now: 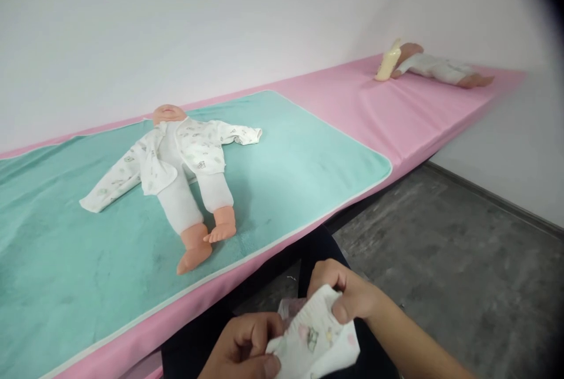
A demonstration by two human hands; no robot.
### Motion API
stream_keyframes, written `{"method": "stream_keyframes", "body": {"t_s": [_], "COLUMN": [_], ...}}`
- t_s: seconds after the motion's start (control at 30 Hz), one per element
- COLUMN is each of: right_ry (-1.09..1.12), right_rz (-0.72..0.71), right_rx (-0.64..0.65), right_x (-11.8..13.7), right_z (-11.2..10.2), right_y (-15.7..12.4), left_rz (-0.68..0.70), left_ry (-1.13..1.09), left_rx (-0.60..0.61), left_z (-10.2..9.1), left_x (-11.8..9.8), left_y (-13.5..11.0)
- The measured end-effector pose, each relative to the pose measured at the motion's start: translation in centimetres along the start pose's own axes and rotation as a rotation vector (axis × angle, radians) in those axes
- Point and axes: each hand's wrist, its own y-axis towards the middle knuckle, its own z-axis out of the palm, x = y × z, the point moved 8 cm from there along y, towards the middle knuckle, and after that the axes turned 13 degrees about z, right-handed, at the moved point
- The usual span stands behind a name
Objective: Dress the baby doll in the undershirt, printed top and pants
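Observation:
Both my hands are low in front of me, above my lap, gripping a small white diaper [315, 338] printed with coloured pictures and gathered along one edge. My left hand [247, 346] pinches its lower left corner between thumb and fingers. At the upper right corner, my right hand [341, 291] is closed with the thumb pressed on the front. A bit of clear plastic [291, 308] shows behind the diaper. On the mat beyond lies a baby doll [176, 156] on its back, in a printed white jacket open at the front and white leggings, its feet bare.
A teal mat [299, 156] covers much of the long pink padded table [352, 103], which runs along a white wall. Near its far right end stand a pale yellow pump bottle [388, 61] and a second doll [436, 69] in white clothes. Grey floor [440, 273] shows at right.

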Motion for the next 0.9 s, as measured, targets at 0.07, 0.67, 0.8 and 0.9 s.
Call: {"method": "stream_keyframes", "body": {"t_s": [0.07, 0.67, 0.8, 0.9], "right_ry": [0.037, -0.746, -0.559, -0.425], "right_rz": [-0.117, -0.122, -0.309, -0.376], "right_rx": [-0.06, -0.239, -0.099, 0.171], "right_x": [1.5, 6.7, 10.0, 11.2], "right_z": [-0.9, 4.8, 5.3, 6.4], "right_y": [-0.1, 0.0, -0.2, 0.1], "left_rz": [-0.001, 0.025, 0.011, -0.15], "left_ry": [-0.118, 0.426, 0.22, 0.213], "left_rx": [-0.067, -0.113, 0.296, 0.51], "left_z": [-0.7, -1.0, 1.2, 3.5], "left_x": [-1.1, -8.4, -8.2, -8.2], "left_y": [0.0, 2.3, 3.6, 4.9]}}
